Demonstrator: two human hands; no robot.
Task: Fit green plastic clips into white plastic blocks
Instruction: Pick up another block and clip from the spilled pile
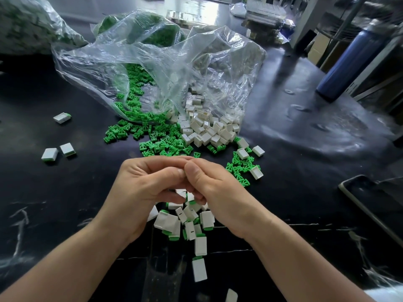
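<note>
The loose clips (152,131) are bright green, and the blocks (209,129) heaped beside them are plain white, a few marked with a thin dark slot. The fitted blocks (189,223) are white with a green end showing. The table (65,203) is glossy black, streaked with pale, scratch-like marks. The bag (130,57) is clear and colourless, with green showing through it. The bottle (353,59) is blue. The phone (370,199) is black with a pale rim.

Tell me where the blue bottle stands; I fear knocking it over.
In the head view the blue bottle stands at the far right of the table, beyond the phone and right of the clear bag of white blocks.
</note>
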